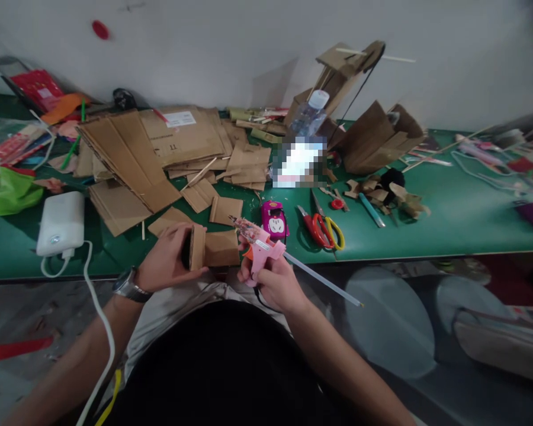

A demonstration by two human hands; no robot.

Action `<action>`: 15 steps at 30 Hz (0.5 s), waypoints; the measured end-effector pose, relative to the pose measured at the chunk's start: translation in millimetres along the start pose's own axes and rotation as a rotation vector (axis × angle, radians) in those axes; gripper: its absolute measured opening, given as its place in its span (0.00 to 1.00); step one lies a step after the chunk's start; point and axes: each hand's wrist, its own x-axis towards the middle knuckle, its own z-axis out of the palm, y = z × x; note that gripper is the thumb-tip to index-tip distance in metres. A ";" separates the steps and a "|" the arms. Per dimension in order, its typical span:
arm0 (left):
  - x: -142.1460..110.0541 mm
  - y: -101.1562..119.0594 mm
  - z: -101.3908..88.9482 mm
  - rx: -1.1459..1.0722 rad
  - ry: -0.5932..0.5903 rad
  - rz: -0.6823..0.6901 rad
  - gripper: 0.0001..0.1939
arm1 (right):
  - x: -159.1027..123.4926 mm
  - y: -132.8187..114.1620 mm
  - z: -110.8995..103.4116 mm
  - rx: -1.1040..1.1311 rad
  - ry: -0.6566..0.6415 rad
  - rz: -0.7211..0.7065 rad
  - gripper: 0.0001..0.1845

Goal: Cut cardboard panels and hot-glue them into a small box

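Observation:
At the table's front edge, my left hand (171,257) is closed round a folded cardboard piece (221,248), with a strip reaching out to the right. My right hand (273,279) grips a pink hot glue gun (260,245) by its handle. The gun's nozzle points up and left, just above the end of the cardboard strip; whether they touch I cannot tell. A long clear glue stick (324,278) sticks out of the gun's back. Behind the gun lies a magenta power socket (274,220). Some of my left fingers are hidden behind the cardboard.
Scissors (320,228) and a blue cutter knife (372,210) lie to the right. Cardboard sheets (128,160) are piled at the back left. A white power bank (61,223) trails a cable past my left arm. A plastic bottle (308,118) stands behind a blurred-out bright patch.

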 end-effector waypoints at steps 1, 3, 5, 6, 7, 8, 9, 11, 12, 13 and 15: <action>0.8 0.3 -0.4 -0.002 -0.003 0.008 0.41 | -0.6 0.8 -0.1 0.019 -0.003 0.003 0.32; 2.2 0.6 -0.7 -0.012 0.005 0.022 0.40 | -1.3 3.6 -1.2 0.056 -0.026 -0.014 0.32; 2.9 0.5 -0.6 -0.021 0.009 0.021 0.40 | -1.9 6.7 -2.5 0.078 -0.062 -0.027 0.32; 3.0 0.4 -0.3 -0.019 0.008 0.016 0.40 | -2.2 7.8 -2.9 0.084 -0.074 -0.024 0.31; 3.0 0.2 0.1 -0.013 0.003 0.008 0.40 | -2.5 8.5 -2.8 0.089 -0.075 -0.019 0.30; 3.0 0.1 0.5 -0.006 0.000 0.002 0.40 | -2.8 8.5 -2.2 0.095 -0.063 -0.012 0.30; 2.9 -0.1 0.9 0.002 -0.002 -0.006 0.40 | -3.0 8.0 -1.1 0.106 -0.041 -0.010 0.29; 2.7 -0.4 1.4 0.003 0.002 -0.015 0.41 | -3.4 5.6 2.0 0.137 0.014 -0.021 0.30; 2.6 -0.6 1.5 0.001 0.004 -0.016 0.41 | -3.6 4.0 3.6 0.153 0.035 -0.029 0.30; 2.5 -0.8 1.5 -0.001 0.007 -0.017 0.41 | -3.7 2.3 5.1 0.165 0.045 -0.033 0.30; 2.2 -1.3 1.3 0.002 -0.002 -0.017 0.41 | -3.6 -0.2 7.1 0.178 0.049 -0.040 0.28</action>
